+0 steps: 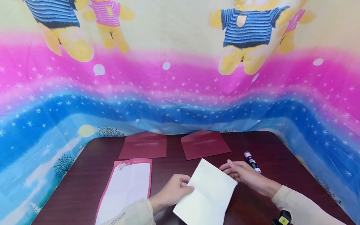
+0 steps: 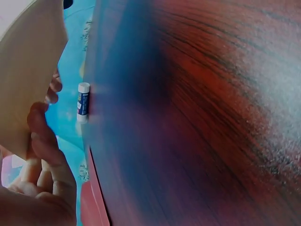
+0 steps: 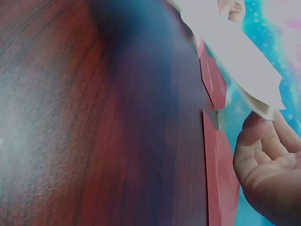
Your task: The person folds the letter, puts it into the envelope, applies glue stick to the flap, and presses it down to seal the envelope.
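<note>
A blank white sheet of paper (image 1: 209, 190) with a crease across it is held tilted above the table. My left hand (image 1: 174, 189) grips its left edge, thumb on the front and fingers bent behind, as the left wrist view also shows. At the paper's upper right edge is my right hand (image 1: 242, 172), with loosely bent fingers partly hidden behind the sheet. In the right wrist view, the fingertips (image 3: 254, 123) meet the paper's corner without a clear pinch. A glue stick (image 1: 252, 162) lies just beyond the right hand.
Two dark red envelopes (image 1: 144, 145) (image 1: 206, 145) lie with flaps raised along the table's back edge. On the left is a red-bordered letter sheet (image 1: 129, 181). A printed curtain (image 1: 180, 78) surrounds the dark wooden table (image 1: 76, 190).
</note>
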`<state>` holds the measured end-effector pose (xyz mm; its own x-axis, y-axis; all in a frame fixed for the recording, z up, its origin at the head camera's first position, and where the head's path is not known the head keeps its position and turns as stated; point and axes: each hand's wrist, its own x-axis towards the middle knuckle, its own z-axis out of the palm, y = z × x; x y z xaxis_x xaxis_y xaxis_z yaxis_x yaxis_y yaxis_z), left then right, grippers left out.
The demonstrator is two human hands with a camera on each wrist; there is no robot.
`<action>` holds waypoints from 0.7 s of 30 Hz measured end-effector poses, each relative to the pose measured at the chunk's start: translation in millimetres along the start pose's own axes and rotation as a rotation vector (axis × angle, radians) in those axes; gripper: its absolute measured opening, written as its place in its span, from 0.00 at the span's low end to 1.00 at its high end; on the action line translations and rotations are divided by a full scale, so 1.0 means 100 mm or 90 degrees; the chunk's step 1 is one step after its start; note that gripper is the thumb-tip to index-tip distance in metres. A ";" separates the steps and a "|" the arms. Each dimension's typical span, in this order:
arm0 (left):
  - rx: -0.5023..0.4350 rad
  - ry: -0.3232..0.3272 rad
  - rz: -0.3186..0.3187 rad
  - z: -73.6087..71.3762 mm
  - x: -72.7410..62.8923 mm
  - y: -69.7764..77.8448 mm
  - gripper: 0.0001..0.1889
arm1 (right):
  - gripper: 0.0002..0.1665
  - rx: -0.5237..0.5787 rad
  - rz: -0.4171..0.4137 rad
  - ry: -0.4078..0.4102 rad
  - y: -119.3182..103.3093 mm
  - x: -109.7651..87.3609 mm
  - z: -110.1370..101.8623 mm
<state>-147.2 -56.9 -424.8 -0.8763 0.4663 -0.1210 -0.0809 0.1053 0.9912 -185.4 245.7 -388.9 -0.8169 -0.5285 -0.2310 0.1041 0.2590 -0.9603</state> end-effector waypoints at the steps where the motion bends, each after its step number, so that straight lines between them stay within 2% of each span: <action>1: -0.007 0.010 0.001 -0.01 0.00 0.00 0.10 | 0.39 0.000 -0.001 0.010 0.01 -0.01 -0.01; 3: -0.017 0.027 0.004 -0.03 0.00 0.01 0.12 | 0.41 0.000 -0.001 0.022 0.04 -0.02 -0.01; 6: -0.028 0.053 0.009 -0.03 -0.01 0.04 0.13 | 0.38 0.016 0.005 0.021 0.08 -0.03 0.02; 13: -0.060 0.108 0.005 0.00 -0.03 0.06 0.14 | 0.22 0.046 0.009 -0.025 0.17 -0.03 0.18; 16: -0.068 0.104 0.000 0.02 -0.03 0.05 0.16 | 0.21 0.020 -0.009 -0.029 0.17 -0.03 0.25; 21: -0.083 0.080 -0.002 0.04 -0.03 0.03 0.19 | 0.22 -0.044 -0.043 0.003 0.16 -0.04 0.32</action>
<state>-143.2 -54.0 -421.4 -0.9280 0.3513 -0.1241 -0.1372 -0.0124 0.9905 -162.4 226.4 -407.8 -0.8238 -0.5422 -0.1655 0.0101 0.2778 -0.9606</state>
